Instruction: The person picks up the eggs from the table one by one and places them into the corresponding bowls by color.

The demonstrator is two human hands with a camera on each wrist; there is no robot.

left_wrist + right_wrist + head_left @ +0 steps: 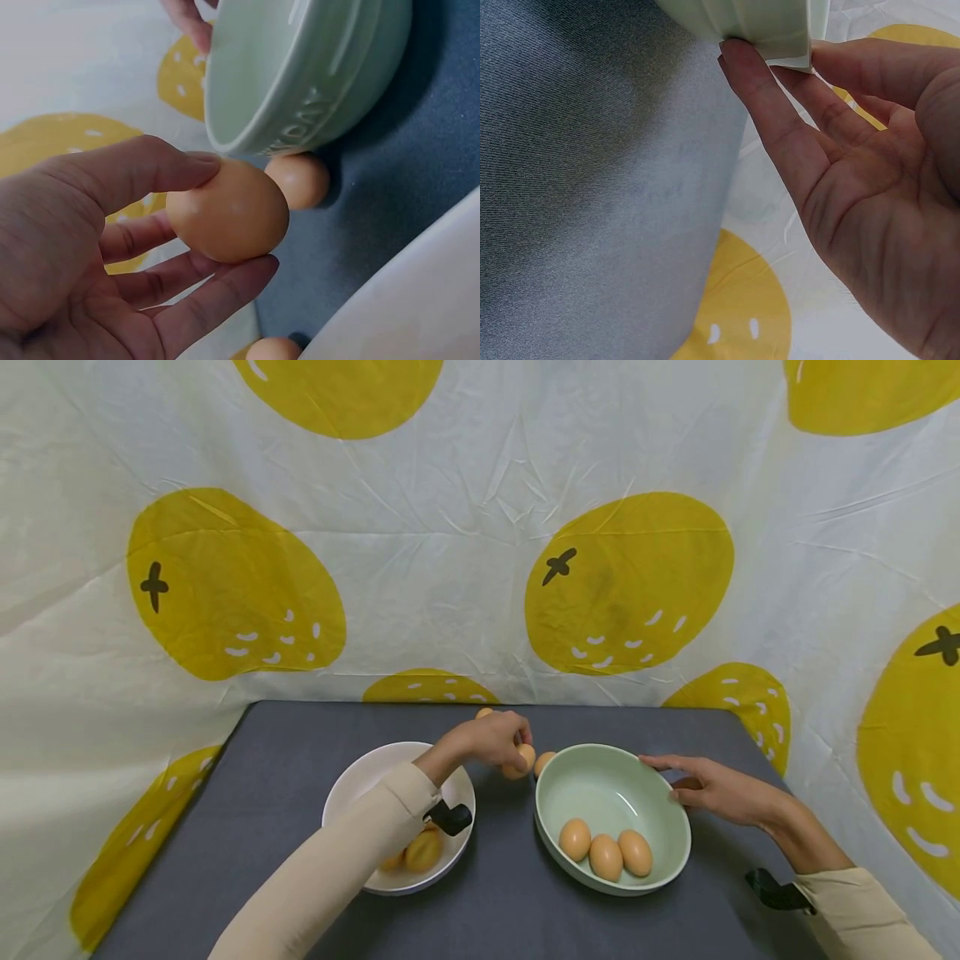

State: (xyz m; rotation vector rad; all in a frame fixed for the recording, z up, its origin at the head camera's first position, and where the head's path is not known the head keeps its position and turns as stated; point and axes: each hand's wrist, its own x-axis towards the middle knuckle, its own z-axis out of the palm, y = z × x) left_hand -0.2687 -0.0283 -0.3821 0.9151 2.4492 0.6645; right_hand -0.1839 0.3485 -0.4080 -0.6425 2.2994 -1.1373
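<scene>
My left hand point(491, 739) pinches a brown egg point(232, 214) between thumb and fingers, above the table between two bowls. On the right stands a light green bowl point(678, 852) with three brown eggs point(605, 857) at its near side. My right hand point(720, 789) holds that bowl's right rim, its fingers against the outer wall point(769, 22). Another egg point(300, 181) lies on the cloth close against the bowl's left side. Farther back, one more egg point(484, 712) is partly hidden by my left hand.
A white bowl point(337, 785) stands on the left under my left forearm, with rounded yellow-brown items point(424, 850) partly covered by the sleeve. Dark grey cloth point(510, 893) covers the table. Behind it hangs a white curtain point(435, 585) printed with yellow fruit.
</scene>
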